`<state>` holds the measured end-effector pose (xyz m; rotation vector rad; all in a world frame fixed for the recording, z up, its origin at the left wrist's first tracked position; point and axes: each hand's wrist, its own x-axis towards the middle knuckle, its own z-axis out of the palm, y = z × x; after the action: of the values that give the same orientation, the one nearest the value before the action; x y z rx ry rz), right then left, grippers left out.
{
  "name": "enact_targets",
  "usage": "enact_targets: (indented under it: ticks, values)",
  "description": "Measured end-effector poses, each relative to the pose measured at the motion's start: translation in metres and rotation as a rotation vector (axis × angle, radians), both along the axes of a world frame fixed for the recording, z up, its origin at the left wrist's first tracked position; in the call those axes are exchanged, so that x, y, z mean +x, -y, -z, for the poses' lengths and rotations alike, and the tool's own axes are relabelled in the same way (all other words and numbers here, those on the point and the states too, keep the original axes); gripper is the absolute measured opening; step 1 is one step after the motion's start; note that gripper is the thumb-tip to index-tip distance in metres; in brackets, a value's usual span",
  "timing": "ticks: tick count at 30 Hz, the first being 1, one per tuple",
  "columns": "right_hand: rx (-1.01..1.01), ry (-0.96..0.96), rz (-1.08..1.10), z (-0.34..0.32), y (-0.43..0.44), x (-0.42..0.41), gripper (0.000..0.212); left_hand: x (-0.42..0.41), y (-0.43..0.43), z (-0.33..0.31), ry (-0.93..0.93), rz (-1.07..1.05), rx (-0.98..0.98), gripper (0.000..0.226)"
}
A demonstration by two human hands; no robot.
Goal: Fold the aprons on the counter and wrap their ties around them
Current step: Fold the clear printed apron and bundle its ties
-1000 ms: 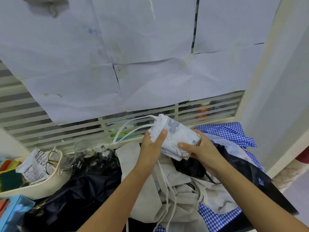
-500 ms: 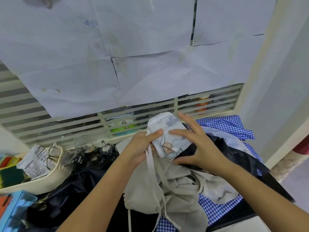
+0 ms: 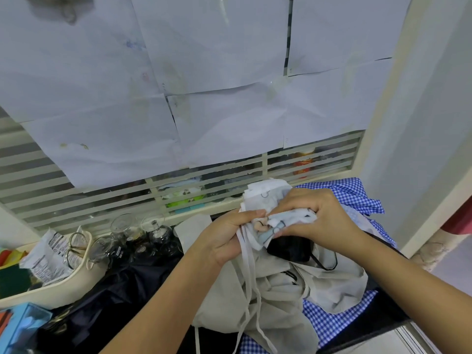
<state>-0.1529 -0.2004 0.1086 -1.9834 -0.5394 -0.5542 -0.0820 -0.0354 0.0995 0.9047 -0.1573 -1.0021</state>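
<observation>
A small folded white printed apron (image 3: 265, 200) is held above the counter pile. My left hand (image 3: 224, 236) grips its left edge together with its white ties (image 3: 249, 264), which hang down over the pile. My right hand (image 3: 316, 215) curls over the bundle's right end and clutches the cloth. Below lie a crumpled beige apron (image 3: 278, 305), a blue checked apron (image 3: 357, 192) at the back right and front, a dark navy apron (image 3: 107, 302) at the left, and a small black folded bundle (image 3: 291, 249) under my right hand.
A cream tub (image 3: 63, 284) with packets and scissors stands at the left, several glass jars (image 3: 132, 236) beside it. A blue box (image 3: 23, 325) sits at the bottom left. A slatted window covered with paper sheets (image 3: 204, 98) rises behind the counter; a wall (image 3: 421, 123) stands at the right.
My right hand went from spread fingers over the bundle to clutching its right end. The bundle has turned and its ties now hang from my left hand.
</observation>
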Motion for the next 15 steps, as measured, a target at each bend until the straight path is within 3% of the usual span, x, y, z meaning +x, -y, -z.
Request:
enact_targets:
  ticks: [5, 9, 12, 15]
  values:
    - [0.359, -0.14, 0.071, 0.001, -0.009, -0.003, 0.015, -0.008, 0.01, 0.005, 0.095, -0.143, -0.111, 0.029]
    - [0.391, -0.088, 0.191, 0.005, -0.014, -0.003, 0.007, -0.014, 0.014, 0.01, 0.124, -0.173, -0.094, 0.035]
    - [0.327, -0.096, 0.272, 0.004, -0.016, 0.0, 0.015, -0.017, 0.016, 0.012, 0.158, -0.187, -0.076, 0.028]
    - [0.287, -0.076, 0.358, -0.005, -0.016, 0.004, 0.015, -0.017, 0.016, 0.008, 0.175, -0.168, -0.149, 0.036]
